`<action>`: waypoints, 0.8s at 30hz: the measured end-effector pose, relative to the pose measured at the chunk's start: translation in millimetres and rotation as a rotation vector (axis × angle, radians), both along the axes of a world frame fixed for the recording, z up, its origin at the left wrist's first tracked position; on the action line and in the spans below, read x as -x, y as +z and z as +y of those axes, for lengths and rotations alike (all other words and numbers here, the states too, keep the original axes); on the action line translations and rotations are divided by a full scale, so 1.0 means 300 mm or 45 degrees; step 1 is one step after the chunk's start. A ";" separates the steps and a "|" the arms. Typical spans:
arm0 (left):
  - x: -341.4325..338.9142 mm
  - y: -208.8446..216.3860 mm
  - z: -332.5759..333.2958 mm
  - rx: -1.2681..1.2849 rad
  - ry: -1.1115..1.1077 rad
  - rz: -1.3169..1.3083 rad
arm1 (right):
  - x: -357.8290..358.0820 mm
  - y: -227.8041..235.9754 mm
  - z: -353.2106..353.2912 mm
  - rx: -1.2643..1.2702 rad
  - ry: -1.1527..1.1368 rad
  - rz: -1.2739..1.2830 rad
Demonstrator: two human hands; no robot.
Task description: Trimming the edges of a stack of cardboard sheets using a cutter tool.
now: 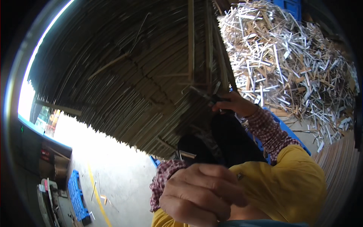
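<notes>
Close to the camera, my left hand [202,193] is raised with its fingers curled. Whatever those fingers hold, if anything, is hidden. My right hand [236,104] is closed around a dark-handled hand tool [211,99] with a metallic front part; its exact kind is too dim to tell. That tool is at the right side of a large stack of thin, rough-edged sheets [124,87], which look like cardboard. Thin strips [191,41] lie along the stack's face. A small pale piece [188,154] shows just beyond my left wrist, over my dark-clothed legs.
A big heap of white and brown scrap strips [272,56] lies at the far right. Blue plastic pallets [78,198] stand at the lower left and under my right arm. Grey floor [124,174] carries a yellow line and a few loose scraps. Striped layered material [340,166] is at right.
</notes>
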State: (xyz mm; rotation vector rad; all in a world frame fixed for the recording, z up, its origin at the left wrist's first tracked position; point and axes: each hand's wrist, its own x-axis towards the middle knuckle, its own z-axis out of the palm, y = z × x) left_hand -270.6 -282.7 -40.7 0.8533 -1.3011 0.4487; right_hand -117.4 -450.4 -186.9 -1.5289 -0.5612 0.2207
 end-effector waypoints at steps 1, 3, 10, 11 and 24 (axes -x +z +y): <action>-0.018 0.018 0.015 0.007 -0.030 -0.022 | -0.003 0.010 -0.007 -0.003 -0.018 -0.032; -0.053 0.043 0.062 -0.370 -0.345 -0.114 | -0.021 0.047 0.014 -0.041 -0.021 0.030; -0.069 -0.018 0.026 -0.189 -0.287 0.008 | -0.248 0.246 -0.036 0.183 -0.328 -0.447; -0.058 -0.037 0.023 -0.045 -0.178 0.142 | -0.283 0.311 -0.018 0.193 -0.362 -0.366; -0.993 -0.252 -0.119 -0.716 0.801 0.947 | -0.267 0.169 -0.178 -0.332 -0.589 -0.158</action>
